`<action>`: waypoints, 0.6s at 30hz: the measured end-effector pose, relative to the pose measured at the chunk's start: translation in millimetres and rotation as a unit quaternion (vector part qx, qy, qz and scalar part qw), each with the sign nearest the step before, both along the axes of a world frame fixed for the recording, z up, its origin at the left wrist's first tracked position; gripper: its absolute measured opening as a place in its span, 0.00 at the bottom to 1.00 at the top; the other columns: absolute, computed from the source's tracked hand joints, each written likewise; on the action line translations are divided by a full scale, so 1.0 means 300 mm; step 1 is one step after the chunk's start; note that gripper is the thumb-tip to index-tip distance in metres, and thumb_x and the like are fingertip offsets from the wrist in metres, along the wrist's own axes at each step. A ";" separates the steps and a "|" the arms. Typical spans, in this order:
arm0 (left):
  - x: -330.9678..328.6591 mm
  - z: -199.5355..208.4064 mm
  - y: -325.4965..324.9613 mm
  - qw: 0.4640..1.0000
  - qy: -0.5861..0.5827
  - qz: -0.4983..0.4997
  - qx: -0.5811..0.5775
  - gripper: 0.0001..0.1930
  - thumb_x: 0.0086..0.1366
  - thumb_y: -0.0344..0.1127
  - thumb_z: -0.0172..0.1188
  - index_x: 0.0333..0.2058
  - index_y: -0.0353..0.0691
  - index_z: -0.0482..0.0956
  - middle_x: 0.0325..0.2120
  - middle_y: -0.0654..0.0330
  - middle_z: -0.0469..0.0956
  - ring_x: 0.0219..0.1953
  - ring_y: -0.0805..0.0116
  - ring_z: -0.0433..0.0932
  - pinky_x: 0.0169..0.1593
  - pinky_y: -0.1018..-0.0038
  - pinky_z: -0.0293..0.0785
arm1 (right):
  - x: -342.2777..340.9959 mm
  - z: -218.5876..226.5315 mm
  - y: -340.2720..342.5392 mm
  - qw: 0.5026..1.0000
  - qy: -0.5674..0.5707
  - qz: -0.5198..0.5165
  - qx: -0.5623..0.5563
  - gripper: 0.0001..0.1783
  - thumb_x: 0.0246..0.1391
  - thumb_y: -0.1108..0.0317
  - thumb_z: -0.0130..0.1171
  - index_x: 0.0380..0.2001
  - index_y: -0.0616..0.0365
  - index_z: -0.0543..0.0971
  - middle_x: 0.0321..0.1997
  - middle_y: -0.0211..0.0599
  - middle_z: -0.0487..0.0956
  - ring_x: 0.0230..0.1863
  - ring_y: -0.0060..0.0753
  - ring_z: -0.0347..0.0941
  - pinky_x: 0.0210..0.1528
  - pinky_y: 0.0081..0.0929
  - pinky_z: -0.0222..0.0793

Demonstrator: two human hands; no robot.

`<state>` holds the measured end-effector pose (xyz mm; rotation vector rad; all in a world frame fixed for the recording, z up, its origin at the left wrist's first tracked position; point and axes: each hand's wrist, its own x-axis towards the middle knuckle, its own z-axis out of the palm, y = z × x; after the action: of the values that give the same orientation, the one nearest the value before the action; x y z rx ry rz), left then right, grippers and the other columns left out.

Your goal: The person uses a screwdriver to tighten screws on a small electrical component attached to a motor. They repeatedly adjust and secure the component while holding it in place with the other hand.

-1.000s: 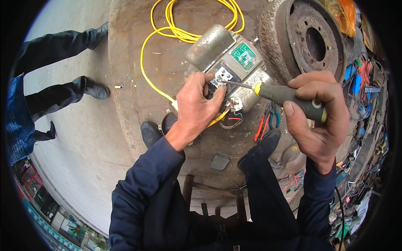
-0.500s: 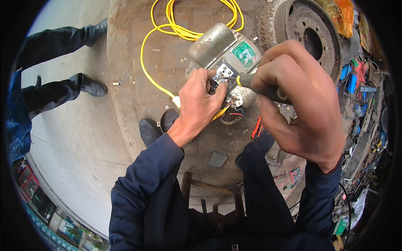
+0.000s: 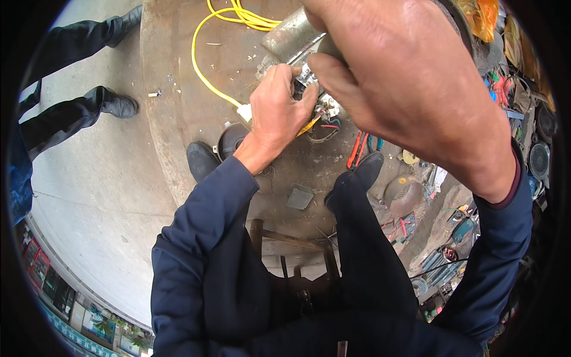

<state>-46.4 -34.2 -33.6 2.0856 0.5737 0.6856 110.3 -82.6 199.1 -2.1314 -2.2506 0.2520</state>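
Observation:
A grey electric motor lies on the ground ahead of me, with its terminal block exposed. My left hand is at the block, thumb and fingertips bent in from both sides; whatever is between them is too small to make out. From the right, my right hand grips a screwdriver, of which only part of the dark handle shows. The screwdriver's tip is hidden behind my fingers. Loose wires and a pale connector hang at the motor's near end, and a yellow cable runs beside it.
A round metal cover lies by my left shoe, and red-handled pliers by my right one. A flat grey plate is between my feet. Scrap parts crowd the right side. Another person's legs stand at left.
My right hand has moved up and swung over the motor, now hiding its label and most of the screwdriver. My left hand stays at the terminal block. The whole view has shifted slightly.

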 end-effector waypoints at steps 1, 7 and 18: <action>-0.003 -0.002 -0.001 1.000 0.006 -0.002 -0.010 0.16 0.57 0.32 0.76 0.40 0.34 0.79 0.29 0.50 0.78 0.29 0.49 0.80 0.34 0.58 0.78 | 0.000 -0.003 0.001 1.000 -0.014 0.015 0.005 0.16 0.55 0.66 0.65 0.38 0.66 0.73 0.29 0.45 0.74 0.25 0.41 0.79 0.25 0.34 0.74; 0.008 -0.018 -0.012 1.000 -0.014 0.017 0.006 0.16 0.57 0.32 0.76 0.39 0.35 0.79 0.28 0.50 0.78 0.29 0.47 0.80 0.34 0.57 0.78 | 0.010 -0.008 -0.002 0.994 -0.006 0.107 0.025 0.15 0.58 0.69 0.63 0.44 0.67 0.73 0.35 0.45 0.74 0.27 0.41 0.79 0.25 0.31 0.73; 0.009 -0.036 -0.018 0.997 -0.062 0.021 0.028 0.17 0.55 0.34 0.77 0.38 0.36 0.78 0.28 0.52 0.79 0.28 0.50 0.80 0.33 0.57 0.78 | -0.007 -0.032 -0.021 0.989 -0.029 0.143 0.029 0.17 0.57 0.67 0.64 0.44 0.68 0.74 0.34 0.43 0.71 0.36 0.37 0.76 0.33 0.33 0.75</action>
<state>-43.7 -39.6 -44.4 2.0713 0.5357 0.8581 108.2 -89.0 189.4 -1.8066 -2.5598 0.1298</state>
